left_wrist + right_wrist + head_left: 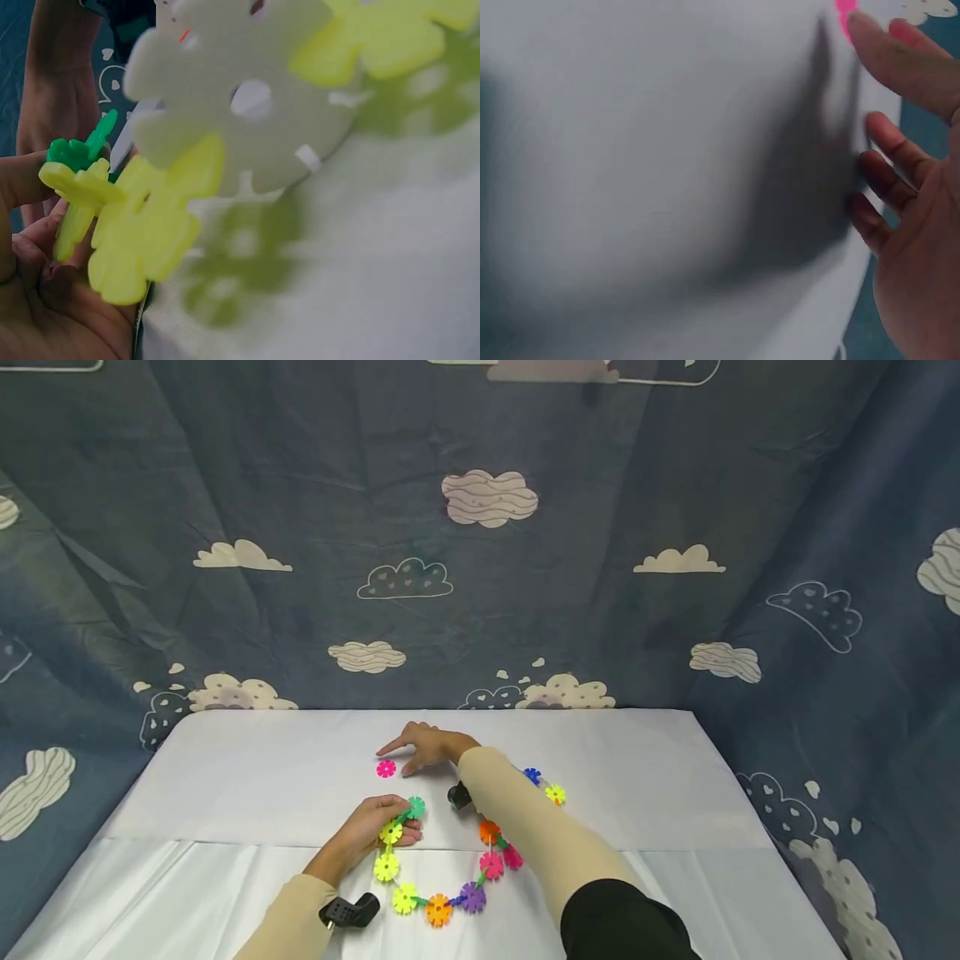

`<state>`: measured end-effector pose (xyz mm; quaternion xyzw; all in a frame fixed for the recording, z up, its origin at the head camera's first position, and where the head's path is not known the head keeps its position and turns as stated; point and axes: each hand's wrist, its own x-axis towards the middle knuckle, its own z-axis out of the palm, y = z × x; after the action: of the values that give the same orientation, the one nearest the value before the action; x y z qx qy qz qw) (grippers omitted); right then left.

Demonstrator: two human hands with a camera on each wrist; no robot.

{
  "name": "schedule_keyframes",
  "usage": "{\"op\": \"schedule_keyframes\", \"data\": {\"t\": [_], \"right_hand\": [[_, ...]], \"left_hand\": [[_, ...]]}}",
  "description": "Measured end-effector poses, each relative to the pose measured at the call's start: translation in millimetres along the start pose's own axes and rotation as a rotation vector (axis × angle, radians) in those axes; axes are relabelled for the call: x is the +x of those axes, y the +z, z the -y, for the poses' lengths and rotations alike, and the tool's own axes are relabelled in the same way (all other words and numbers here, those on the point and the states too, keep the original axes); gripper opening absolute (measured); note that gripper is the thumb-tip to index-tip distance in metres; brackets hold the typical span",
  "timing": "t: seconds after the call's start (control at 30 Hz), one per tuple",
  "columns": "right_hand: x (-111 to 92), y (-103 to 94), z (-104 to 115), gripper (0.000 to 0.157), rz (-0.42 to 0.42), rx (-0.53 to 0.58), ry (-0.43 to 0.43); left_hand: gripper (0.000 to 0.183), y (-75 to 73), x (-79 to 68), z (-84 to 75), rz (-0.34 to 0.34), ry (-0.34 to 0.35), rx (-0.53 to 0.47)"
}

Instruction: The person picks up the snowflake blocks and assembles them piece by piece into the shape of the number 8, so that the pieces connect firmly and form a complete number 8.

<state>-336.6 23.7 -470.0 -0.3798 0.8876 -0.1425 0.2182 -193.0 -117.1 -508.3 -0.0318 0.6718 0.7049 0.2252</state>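
My left hand (375, 823) pinches the upper left end of a curved chain of flower-shaped plastic interlocking discs, by a green disc (416, 807). Right below the fingers are a yellow disc (391, 832) and another yellow disc (150, 225), which is large in the left wrist view. The chain runs on through an orange disc (438, 910) and a purple disc (473, 897) to pink ones (491, 865). My right hand (429, 748) reaches across to a loose pink disc (386, 768), its thumb and forefinger spread on either side; the right wrist view shows only that disc's edge (846, 15).
Beside my right forearm lie a blue disc (532, 775) and a yellow disc (556, 794), partly covered by the sleeve. A white cloth (300, 760) covers the table. Behind it hangs a dark curtain (315, 485) with cloud prints. Each wrist wears a black camera (349, 911).
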Motion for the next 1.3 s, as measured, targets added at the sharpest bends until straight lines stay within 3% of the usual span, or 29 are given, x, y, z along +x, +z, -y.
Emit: {"op": "schedule_keyframes", "data": {"t": [0.17,0.3,0.47,0.6,0.77,0.9,1.07,1.3], "right_hand": [[8,11.0,0,0.041,-0.036,-0.003,0.005],[12,12.1,-2,0.029,-0.074,0.062,0.010],[0,8.5,-2,0.020,-0.054,0.199,0.026],[-21,0.7,-2,0.015,-0.108,0.339,0.063],[-66,-0.5,-3,0.009,-0.315,0.532,0.104],[-101,13.3,4,0.007,-0.441,0.651,0.128],[-121,39.7,15,0.007,-0.521,0.648,0.127],[-124,65.6,24,0.009,-0.581,0.565,0.147]], "left_hand": [[0.022,-0.5,-2.6,0.8,0.026,0.011,-0.014],[0.022,-0.7,0.4,0.8,0.039,0.017,-0.029],[0.022,2.0,0.2,4.0,0.062,0.019,-0.028],[0.021,4.2,-0.7,3.8,0.022,0.007,-0.003],[0.023,7.0,1.1,0.2,-0.059,-0.011,0.044],[0.022,5.7,2.5,-2.6,-0.088,-0.018,0.044],[0.021,4.0,2.9,-5.5,-0.090,0.003,0.019],[0.021,10.4,2.2,-2.2,-0.060,0.001,0.003]]}}
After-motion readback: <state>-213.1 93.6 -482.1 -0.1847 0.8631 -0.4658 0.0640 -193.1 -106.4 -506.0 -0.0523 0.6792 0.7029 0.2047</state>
